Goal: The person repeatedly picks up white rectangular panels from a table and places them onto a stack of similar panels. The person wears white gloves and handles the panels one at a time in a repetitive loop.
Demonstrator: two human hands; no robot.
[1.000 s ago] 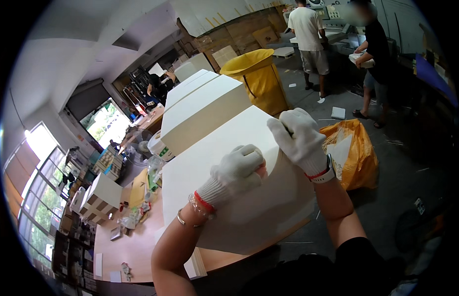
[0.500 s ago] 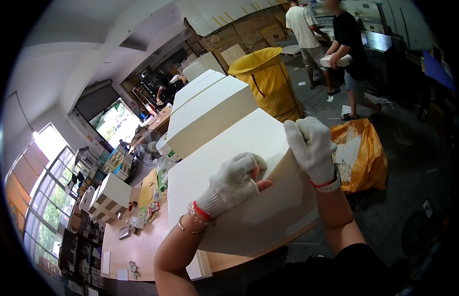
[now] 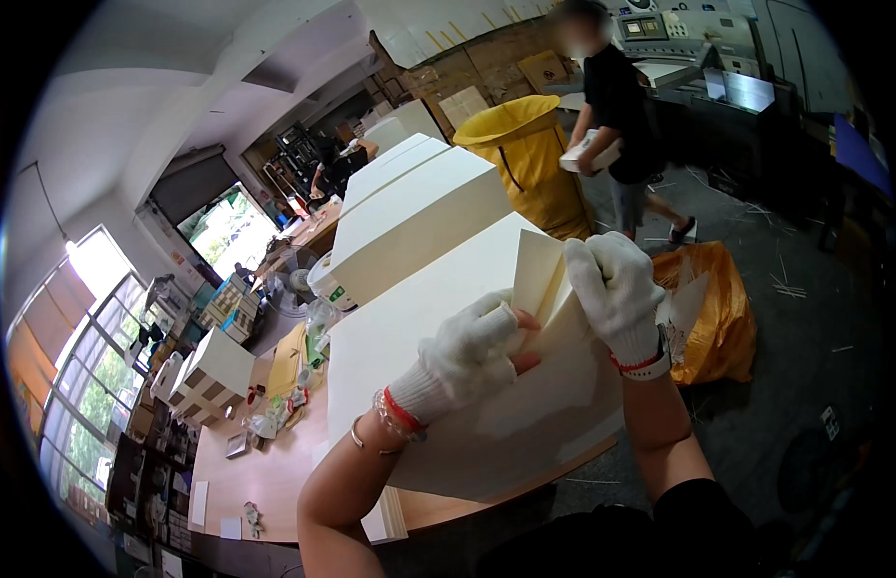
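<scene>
Paper [image 3: 554,409] looks bendy, best held at its right edge, where my right fingers [image 3: 585,275] grip it, left fingers [image 3: 527,320] half-open.

Your left glove [image 3: 462,356] and right glove [image 3: 617,294] are white, banded red at the cuffs. The paper stack [image 3: 506,414] at the desk's right edge is plain cream-white; the desk [image 3: 279,482], pale tan. Beyond that edge, one bag [image 3: 727,323] is orange. Near the left corner, a small bundle [image 3: 252,520] looks greyish, though blurred.

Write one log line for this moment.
left hand: touching paper stack; right hand: closed at its corner; raised flap: between hands
</scene>
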